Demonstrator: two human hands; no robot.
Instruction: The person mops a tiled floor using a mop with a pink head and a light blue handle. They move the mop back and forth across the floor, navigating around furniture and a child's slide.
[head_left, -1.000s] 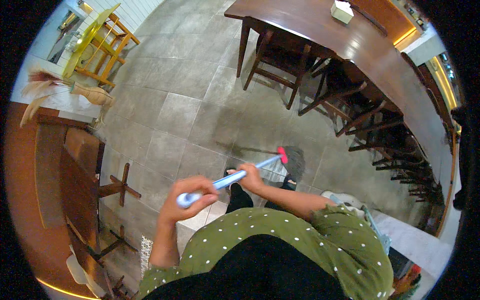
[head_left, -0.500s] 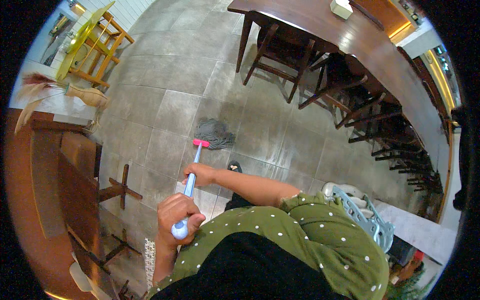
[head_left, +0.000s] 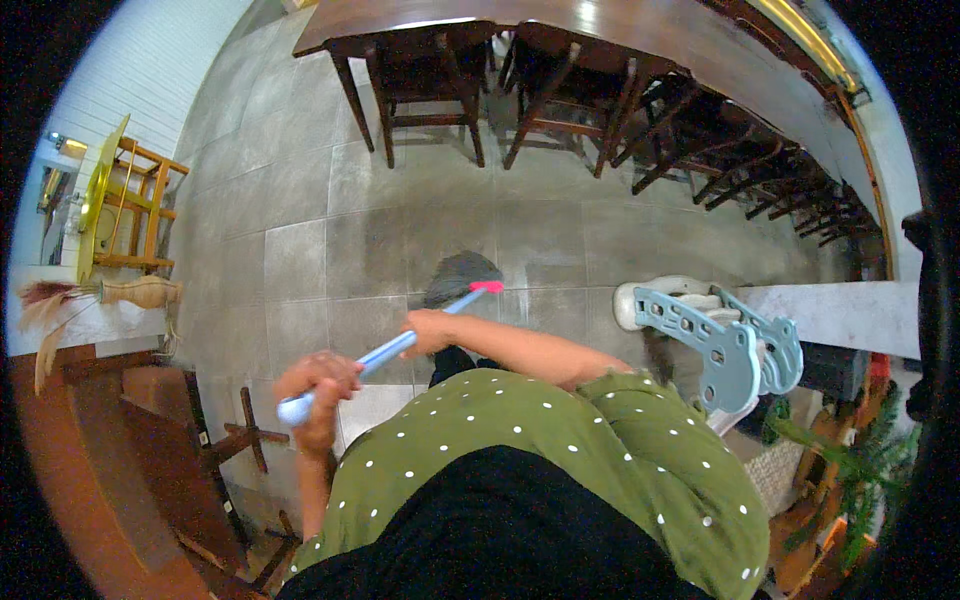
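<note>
A mop with a light blue handle (head_left: 385,352) slants across in front of me. Its grey string head (head_left: 460,278) lies on the tiled floor, joined to the handle by a pink clamp (head_left: 487,287). My left hand (head_left: 318,385) is wrapped round the handle close to its rounded top end, slightly smeared by motion. Further down, my right hand (head_left: 428,330) grips the same handle, with the forearm reaching across from the right. Some of my right fingers are hidden behind the wrist and the handle.
A long dark wooden table (head_left: 420,14) with several dark chairs (head_left: 425,105) runs along the far side and right. A light blue and white plastic frame (head_left: 700,335) stands at the right. Brown furniture (head_left: 150,430) and a yellow chair (head_left: 100,200) are at the left.
The mop has swung: its head and clamp are further right, and the handle's top end has moved left with my left hand. My view has turned, bringing the blue frame more into sight.
</note>
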